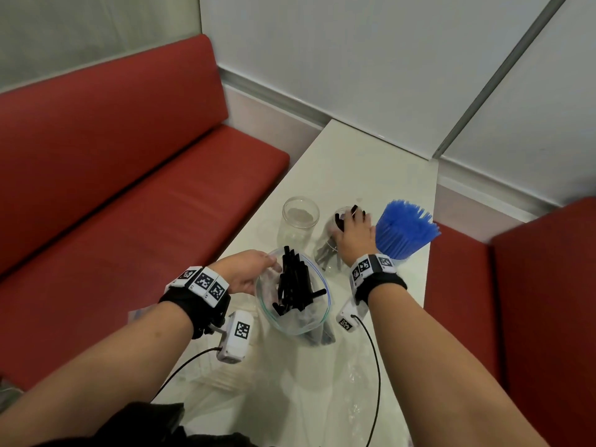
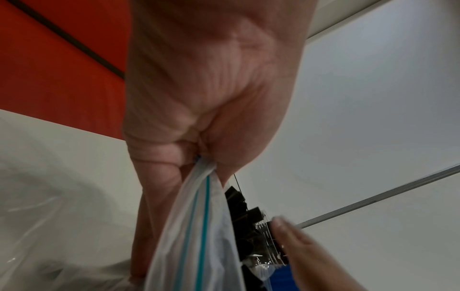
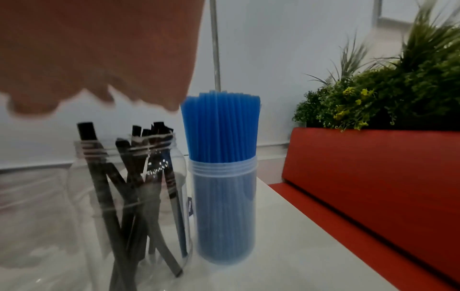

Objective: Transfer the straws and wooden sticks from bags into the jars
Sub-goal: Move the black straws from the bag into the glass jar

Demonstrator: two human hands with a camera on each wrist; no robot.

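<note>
1. The right hand (image 1: pixel 353 232) hovers over the middle jar (image 3: pixel 129 196), fingers spread; blur hides the tips, so whether it grips anything I cannot tell. Let sticks drop upright inside the rim.
2. The left hand (image 1: pixel 248 269) pinches the bag (image 1: pixel 293 295) rim, more black sticks (image 1: pixel 295 282) just beside its fingers. Hold that mouth wide.
3. Beside the right fingers stand blue straws (image 1: pixel 403 227); avoid knocking them.

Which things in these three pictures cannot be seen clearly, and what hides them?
- Right hand, head view: its fingertips lie behind the clear jar of black straws; right wrist view is blurred, so its grip is unclear.
- Clear zip bag of black straws, left wrist view: cut off by the bottom edge; the left hand covers its pinched rim.
- Wooden sticks: none can be made out.
</note>
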